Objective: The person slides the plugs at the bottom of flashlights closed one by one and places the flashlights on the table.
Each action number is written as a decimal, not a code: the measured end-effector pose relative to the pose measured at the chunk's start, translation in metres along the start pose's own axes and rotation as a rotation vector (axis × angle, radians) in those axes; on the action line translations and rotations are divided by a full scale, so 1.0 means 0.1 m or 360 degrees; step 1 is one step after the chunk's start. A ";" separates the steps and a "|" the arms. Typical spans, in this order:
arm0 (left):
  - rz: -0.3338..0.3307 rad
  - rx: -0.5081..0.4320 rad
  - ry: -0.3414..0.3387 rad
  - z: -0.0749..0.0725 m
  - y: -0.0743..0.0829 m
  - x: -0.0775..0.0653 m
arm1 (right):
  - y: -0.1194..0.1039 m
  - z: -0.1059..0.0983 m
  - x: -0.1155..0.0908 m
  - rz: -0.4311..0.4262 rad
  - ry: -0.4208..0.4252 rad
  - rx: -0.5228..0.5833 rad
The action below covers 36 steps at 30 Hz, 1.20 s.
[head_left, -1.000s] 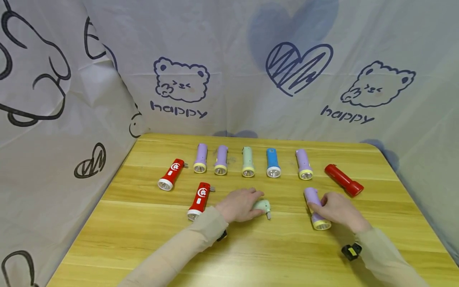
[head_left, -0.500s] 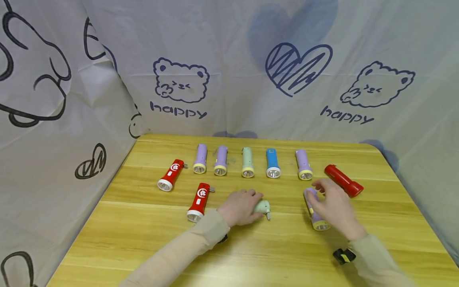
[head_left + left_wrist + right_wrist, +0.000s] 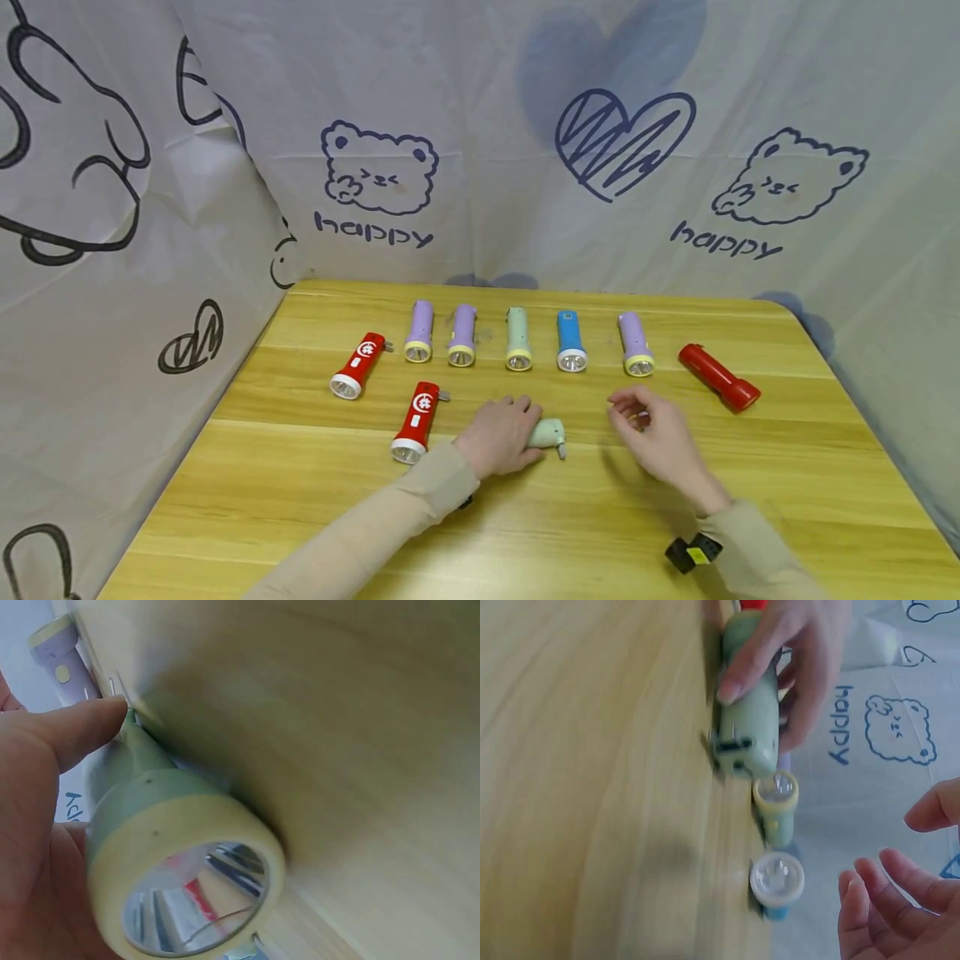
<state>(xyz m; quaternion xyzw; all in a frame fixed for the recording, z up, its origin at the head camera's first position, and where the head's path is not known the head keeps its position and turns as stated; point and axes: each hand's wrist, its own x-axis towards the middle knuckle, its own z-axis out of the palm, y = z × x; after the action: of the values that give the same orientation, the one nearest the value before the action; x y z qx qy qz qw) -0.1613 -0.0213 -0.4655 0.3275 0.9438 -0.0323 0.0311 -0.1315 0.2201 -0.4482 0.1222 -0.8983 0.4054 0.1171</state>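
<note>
My left hand (image 3: pixel 495 437) grips a pale green flashlight (image 3: pixel 549 433) low over the table, its small plug prongs poking out at the right end. Seen from the left wrist, the thumb (image 3: pixel 82 727) presses on the green body (image 3: pixel 142 780) behind a cream-rimmed lens. My right hand (image 3: pixel 660 437) hovers to the right of it, fingers loosely bent and apart from the thumb, holding nothing. The right wrist view shows its bare fingertips (image 3: pixel 870 877). The purple flashlight that lay there is out of sight; the hand covers that spot.
Behind the hands stretches a row: purple (image 3: pixel 419 329), purple (image 3: pixel 463 333), green (image 3: pixel 518 337), blue (image 3: pixel 570 337) and purple (image 3: pixel 634 342) flashlights. Red ones lie at left (image 3: pixel 358 365), beside the left sleeve (image 3: pixel 417 421), and at right (image 3: pixel 718 377). A printed cloth (image 3: pixel 480 192) hangs behind.
My right hand has let go of the purple flashlight, lifted and moved left toward the green one. The left hand has stayed nearly still with the green flashlight.
</note>
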 end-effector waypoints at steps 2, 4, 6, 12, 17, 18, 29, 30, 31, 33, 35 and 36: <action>0.0000 -0.0009 0.0008 0.03 -0.01 0.00 | -0.03 0.04 0.00 0.0041 -0.0042 0.0083; 0.0002 -0.0019 0.0015 0.05 -0.02 0.00 | -0.05 0.07 0.00 0.0064 -0.0061 0.0164; 0.0005 -0.0031 0.0016 0.07 -0.03 0.00 | -0.07 0.10 0.00 0.0076 -0.0083 0.0241; -0.0005 -0.0027 0.0015 0.11 -0.05 -0.02 | -0.10 0.21 -0.01 0.0114 -0.0165 0.0497; -0.0003 -0.0016 0.0060 0.12 -0.05 -0.04 | -0.10 0.28 0.00 0.0226 -0.0180 0.0649; -0.0002 -0.0015 0.0070 0.12 -0.06 -0.04 | -0.10 0.29 0.00 0.0249 -0.0181 0.0662; 0.0030 -0.0068 0.0028 0.10 -0.09 -0.05 | -0.15 0.34 0.01 0.0320 -0.0165 0.0741; 0.0038 -0.0078 0.0019 0.11 -0.10 -0.05 | -0.15 0.34 0.01 0.0318 -0.0155 0.0747; 0.0045 -0.0091 0.0012 0.11 -0.11 -0.05 | -0.15 0.34 0.01 0.0313 -0.0145 0.0750; 0.0054 -0.0136 0.0000 0.10 -0.12 -0.05 | -0.16 0.34 0.00 0.0304 -0.0127 0.0764; 0.0058 -0.0188 -0.0003 0.08 -0.14 -0.05 | -0.16 0.33 0.00 0.0294 -0.0107 0.0779; 0.0056 -0.0214 -0.0001 0.07 -0.15 -0.05 | -0.16 0.33 0.01 0.0283 -0.0098 0.0790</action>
<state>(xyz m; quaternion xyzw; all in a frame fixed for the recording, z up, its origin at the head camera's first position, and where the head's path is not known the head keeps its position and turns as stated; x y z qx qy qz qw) -0.1661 -0.0369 -0.4719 0.3413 0.9379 0.0317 0.0539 -0.1306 0.1844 -0.4581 0.0799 -0.7817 0.6182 0.0202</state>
